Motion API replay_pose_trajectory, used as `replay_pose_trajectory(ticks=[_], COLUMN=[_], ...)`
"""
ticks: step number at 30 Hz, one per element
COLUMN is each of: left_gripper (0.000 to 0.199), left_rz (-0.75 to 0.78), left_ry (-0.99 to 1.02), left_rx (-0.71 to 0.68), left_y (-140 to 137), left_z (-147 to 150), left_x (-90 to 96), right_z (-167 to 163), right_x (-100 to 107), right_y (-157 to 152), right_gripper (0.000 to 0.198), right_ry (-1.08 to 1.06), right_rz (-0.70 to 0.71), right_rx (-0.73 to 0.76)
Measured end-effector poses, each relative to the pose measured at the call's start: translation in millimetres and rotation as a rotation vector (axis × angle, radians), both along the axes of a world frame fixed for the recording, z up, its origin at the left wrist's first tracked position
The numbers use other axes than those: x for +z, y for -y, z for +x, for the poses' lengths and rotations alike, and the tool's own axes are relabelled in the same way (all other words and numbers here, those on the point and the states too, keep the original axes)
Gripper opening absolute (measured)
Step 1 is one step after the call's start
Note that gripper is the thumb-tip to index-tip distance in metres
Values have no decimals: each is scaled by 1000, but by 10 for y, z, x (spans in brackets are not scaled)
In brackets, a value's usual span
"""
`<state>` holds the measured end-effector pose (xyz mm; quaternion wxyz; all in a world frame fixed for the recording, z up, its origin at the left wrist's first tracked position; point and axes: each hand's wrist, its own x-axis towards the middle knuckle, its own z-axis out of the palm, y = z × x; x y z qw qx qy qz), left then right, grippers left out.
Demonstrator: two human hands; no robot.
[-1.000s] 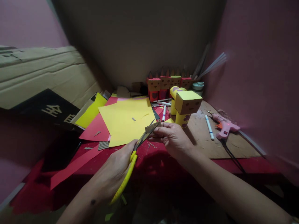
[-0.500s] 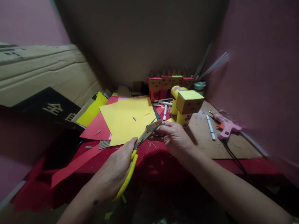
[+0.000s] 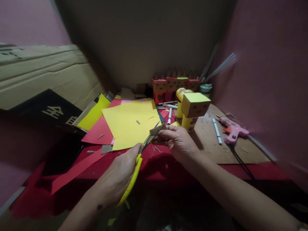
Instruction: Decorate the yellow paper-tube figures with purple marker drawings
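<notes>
My left hand (image 3: 124, 168) is wrapped round the yellow handles of a pair of scissors (image 3: 134, 179), whose blades point up and to the right. Between the blades lies a small piece of cardboard (image 3: 156, 129). My right hand (image 3: 179, 141) pinches that piece at its right end, with the fingertips close to the scissor tips. Below the blades, thin scraps (image 3: 156, 149) are scattered on the red table cover. Just behind my right hand stands a yellow animal figure (image 3: 196, 107) with a cardboard box head and purple spots.
Yellow paper sheets (image 3: 132, 115) and red paper (image 3: 95, 133) lie to the left. A pink glue gun (image 3: 232, 130) and a marker (image 3: 217, 131) rest on a cardboard sheet (image 3: 243, 154) at right. Several box-headed figures (image 3: 160, 88) line the back wall.
The scissor blades have closed a little on the cardboard piece. Both hands stay in nearly the same place.
</notes>
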<state>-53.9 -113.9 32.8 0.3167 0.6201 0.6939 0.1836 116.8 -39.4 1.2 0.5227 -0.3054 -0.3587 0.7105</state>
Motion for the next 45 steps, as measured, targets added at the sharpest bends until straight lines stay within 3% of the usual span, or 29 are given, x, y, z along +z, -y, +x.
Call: replay_pose_trajectory(ticks=[5, 10, 17, 28, 32, 35, 39, 40, 42, 45], left_gripper=[33, 30, 32, 17, 15, 19, 32, 40, 48, 53], left_rz=[-45, 47, 102, 139, 229, 309, 299, 247, 287, 329], left_ry=[-125, -180, -312, -383, -332, -271, 148, 236, 339, 453], left_rx=[-104, -192, -212, -197, -232, -141, 71, 44, 114, 104], left_y=[-33, -35, -29, -51, -95, -123, -139, -143, -165, -243], left_z=[-4, -79, -147, -278, -368, -420, -384, -353, -272, -142], left_x=[-15, -78, -171, -313, -392, -368, -207, -161, -80, -12], right_z=[-5, -22, -40, -73, -84, -70, -40, -38, -45, -75], right_x=[-14, -29, -43, -26, -6, 26, 71, 78, 80, 62], right_y=[-5, -6, -8, -21, -37, -61, -105, -118, -144, -177], right_gripper=[18, 18, 15, 13, 14, 13, 9, 8, 8, 10], right_ry=[5, 2, -6, 16, 23, 30, 62, 74, 97, 117], right_rz=[-5, -2, -12, 6, -1, -11, -10, -4, 13, 33], right_rx=[-3, -6, -10, 20, 17, 52, 128, 143, 156, 142])
